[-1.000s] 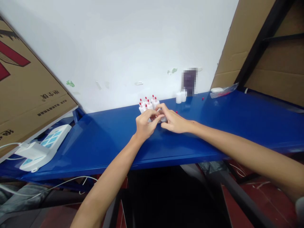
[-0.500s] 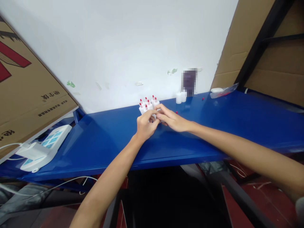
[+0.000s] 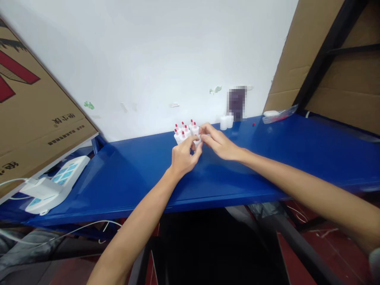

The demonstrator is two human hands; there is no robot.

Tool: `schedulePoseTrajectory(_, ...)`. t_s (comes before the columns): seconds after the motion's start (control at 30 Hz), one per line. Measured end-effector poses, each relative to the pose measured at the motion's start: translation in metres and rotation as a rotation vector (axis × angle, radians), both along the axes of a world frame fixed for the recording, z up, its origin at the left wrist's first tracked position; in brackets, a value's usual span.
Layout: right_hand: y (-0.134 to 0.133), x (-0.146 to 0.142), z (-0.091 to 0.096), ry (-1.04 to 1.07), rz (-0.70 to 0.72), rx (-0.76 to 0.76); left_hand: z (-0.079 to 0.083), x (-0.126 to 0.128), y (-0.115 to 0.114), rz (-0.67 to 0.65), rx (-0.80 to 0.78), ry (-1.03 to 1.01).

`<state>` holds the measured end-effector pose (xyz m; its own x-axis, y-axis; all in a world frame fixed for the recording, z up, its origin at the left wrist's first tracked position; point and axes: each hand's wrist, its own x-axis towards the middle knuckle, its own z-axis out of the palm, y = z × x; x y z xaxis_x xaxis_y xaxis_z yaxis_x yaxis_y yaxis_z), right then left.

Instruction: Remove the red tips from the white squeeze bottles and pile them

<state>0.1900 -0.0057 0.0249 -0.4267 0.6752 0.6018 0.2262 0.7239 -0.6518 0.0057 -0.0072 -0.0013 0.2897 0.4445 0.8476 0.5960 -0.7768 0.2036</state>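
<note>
My left hand [image 3: 183,157] has its thumb and fingers closed around a small white bottle [image 3: 197,141], which stands low over the blue table. My right hand [image 3: 221,144] is at the bottle's upper right side, fingertips pinched together near its top. Whether a cap or anything else is in that pinch is too small to make out. Just behind my left hand, several white bottles with red-tipped nozzles [image 3: 183,130] stand upright in a tight group, partly hidden by my fingers.
Further right along the wall stand two white bottles [image 3: 223,123] without red tips. A small red cap [image 3: 253,124] lies on the blue table [image 3: 127,174], near a clear plastic bag [image 3: 280,114]. A white power strip [image 3: 67,178] and a large carton [image 3: 38,114] are at the left.
My right hand has shifted slightly up and away from my left, so more of the held bottle shows. The red cap seen beside my right hand earlier is out of sight now.
</note>
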Motion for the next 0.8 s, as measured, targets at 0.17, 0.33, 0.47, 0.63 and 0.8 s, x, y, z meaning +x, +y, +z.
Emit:
schedulePoseTrajectory(0.17,0.008,0.006,-0.002,0.062,-0.099,-0.008,0.004,0.002,-0.005,0.059,-0.253,0.219)
schedulePoseTrajectory(0.33,0.017,0.007,-0.01,0.009,-0.192,0.047,0.004,0.007,-0.006,-0.042,-0.613,0.384)
schedulePoseTrajectory(0.47,0.022,0.004,-0.012,0.011,-0.199,0.09,0.007,0.009,-0.007,-0.271,-0.71,0.336)
schedulePoseTrajectory(0.63,0.023,-0.006,-0.001,0.14,-0.331,0.254,0.011,0.011,-0.008,-0.331,-0.787,0.16)
schedulePoseTrajectory(0.8,0.026,-0.014,-0.005,0.245,-0.34,0.199,0.007,0.01,-0.008,-0.26,-0.667,0.181)
